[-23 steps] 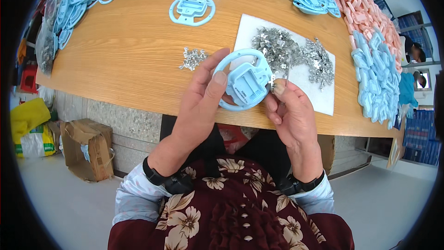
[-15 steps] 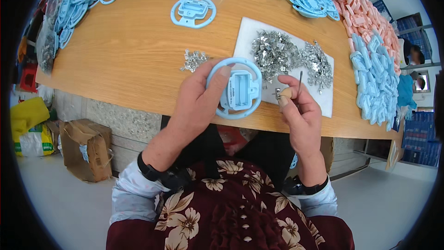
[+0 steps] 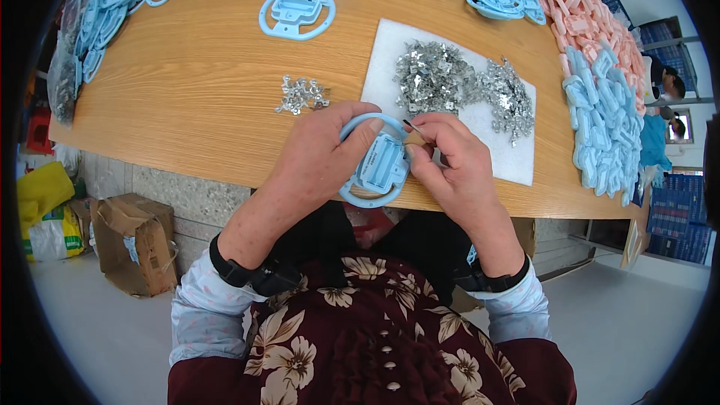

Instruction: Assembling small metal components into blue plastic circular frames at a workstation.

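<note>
Both hands are sitting lower and nearer the table edge than a moment ago, and the blue ring part [image 3: 375, 161] is coming down with them. The left hand [image 3: 319, 150] is wrapping its fingers around the ring's left rim, thumb on top. The right hand [image 3: 450, 161] is pinching a thin metal pin tool [image 3: 412, 129] and touching it to the ring's upper right side. The ring's middle block is running up and down, tipped a bit right. Farther off, a white mat [image 3: 517, 169] is holding a heap of shiny metal clips [image 3: 450, 82]. A small clip pile [image 3: 301, 94] is lying to the left. More blue rings [image 3: 296, 9] are waiting at the back.
</note>
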A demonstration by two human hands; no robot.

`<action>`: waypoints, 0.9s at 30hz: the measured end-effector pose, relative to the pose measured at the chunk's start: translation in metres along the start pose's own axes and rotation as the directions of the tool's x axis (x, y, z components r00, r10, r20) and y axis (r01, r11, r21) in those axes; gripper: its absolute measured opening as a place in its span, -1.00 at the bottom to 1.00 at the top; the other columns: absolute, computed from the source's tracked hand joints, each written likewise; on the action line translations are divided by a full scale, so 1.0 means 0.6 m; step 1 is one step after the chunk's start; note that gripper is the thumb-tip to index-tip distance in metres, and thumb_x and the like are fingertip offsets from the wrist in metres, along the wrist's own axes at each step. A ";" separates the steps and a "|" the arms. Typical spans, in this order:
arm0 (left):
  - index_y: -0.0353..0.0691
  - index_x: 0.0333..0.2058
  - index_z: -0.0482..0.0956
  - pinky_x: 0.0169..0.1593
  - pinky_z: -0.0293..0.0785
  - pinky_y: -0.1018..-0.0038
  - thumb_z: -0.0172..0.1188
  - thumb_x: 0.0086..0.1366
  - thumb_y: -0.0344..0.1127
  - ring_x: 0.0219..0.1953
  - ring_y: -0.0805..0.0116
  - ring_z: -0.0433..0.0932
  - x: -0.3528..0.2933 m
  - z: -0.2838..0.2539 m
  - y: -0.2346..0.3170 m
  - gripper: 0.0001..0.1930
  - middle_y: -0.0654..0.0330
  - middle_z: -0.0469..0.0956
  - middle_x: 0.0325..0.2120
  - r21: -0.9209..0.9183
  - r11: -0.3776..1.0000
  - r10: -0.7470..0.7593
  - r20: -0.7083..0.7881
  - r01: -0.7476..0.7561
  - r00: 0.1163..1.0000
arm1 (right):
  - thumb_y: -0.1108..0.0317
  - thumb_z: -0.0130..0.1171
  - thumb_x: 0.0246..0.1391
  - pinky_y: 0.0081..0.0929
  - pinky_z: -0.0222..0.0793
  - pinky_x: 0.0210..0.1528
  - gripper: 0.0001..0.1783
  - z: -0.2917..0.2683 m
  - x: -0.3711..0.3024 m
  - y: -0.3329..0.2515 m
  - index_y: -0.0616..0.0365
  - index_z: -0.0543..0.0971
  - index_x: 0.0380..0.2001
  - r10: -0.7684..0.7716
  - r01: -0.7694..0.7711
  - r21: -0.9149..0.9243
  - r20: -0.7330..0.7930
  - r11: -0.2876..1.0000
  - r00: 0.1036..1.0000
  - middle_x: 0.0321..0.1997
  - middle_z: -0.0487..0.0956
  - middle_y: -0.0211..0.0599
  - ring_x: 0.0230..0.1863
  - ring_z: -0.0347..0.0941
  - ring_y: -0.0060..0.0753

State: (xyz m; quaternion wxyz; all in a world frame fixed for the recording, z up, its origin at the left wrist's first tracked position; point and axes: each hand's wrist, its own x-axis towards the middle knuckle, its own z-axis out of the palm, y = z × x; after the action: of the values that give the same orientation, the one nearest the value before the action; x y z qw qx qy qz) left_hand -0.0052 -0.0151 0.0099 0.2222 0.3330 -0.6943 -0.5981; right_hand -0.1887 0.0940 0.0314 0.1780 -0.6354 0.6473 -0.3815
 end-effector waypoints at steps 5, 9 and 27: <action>-0.40 0.00 0.61 -0.19 0.53 0.57 0.16 0.50 -0.23 -0.27 0.62 0.58 0.000 0.000 -0.004 -0.68 0.26 0.68 -0.30 -0.021 1.000 -0.010 0.008 0.010 1.000 | 0.49 0.30 0.06 -0.37 0.54 -0.32 -0.82 0.002 0.004 0.005 0.20 0.54 -0.25 -0.067 0.067 -0.122 0.012 0.990 0.998 -0.14 0.62 -0.23 -0.36 0.61 -0.18; -0.40 0.01 0.60 -0.18 0.54 0.56 0.16 0.49 -0.25 -0.27 0.60 0.59 0.002 0.000 -0.003 -0.69 0.23 0.69 -0.30 -0.007 1.000 -0.010 0.008 0.010 1.000 | 0.42 0.31 0.06 -0.33 0.54 -0.34 -0.85 -0.003 0.010 -0.015 0.13 0.55 -0.30 -0.098 0.109 -0.302 0.052 0.947 0.994 -0.20 0.60 -0.33 -0.34 0.59 -0.14; -0.40 0.00 0.60 -0.13 0.57 0.43 0.25 0.41 -0.21 -0.24 0.41 0.65 0.006 0.003 -0.004 -0.64 0.07 0.69 -0.28 0.109 0.994 0.020 -0.015 -0.018 1.000 | 0.43 0.18 0.19 -0.16 0.52 -0.29 -0.64 -0.020 -0.022 -0.025 -0.09 0.57 0.05 0.109 -0.085 -0.281 0.069 0.956 0.992 -0.30 0.66 -0.16 -0.30 0.60 0.03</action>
State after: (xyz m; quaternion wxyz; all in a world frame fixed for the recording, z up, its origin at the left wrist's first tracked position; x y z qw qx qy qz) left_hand -0.0081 -0.0165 0.0071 0.2149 0.3430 -0.7271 -0.5545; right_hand -0.1852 0.1112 0.0468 0.1327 -0.6369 0.7168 -0.2509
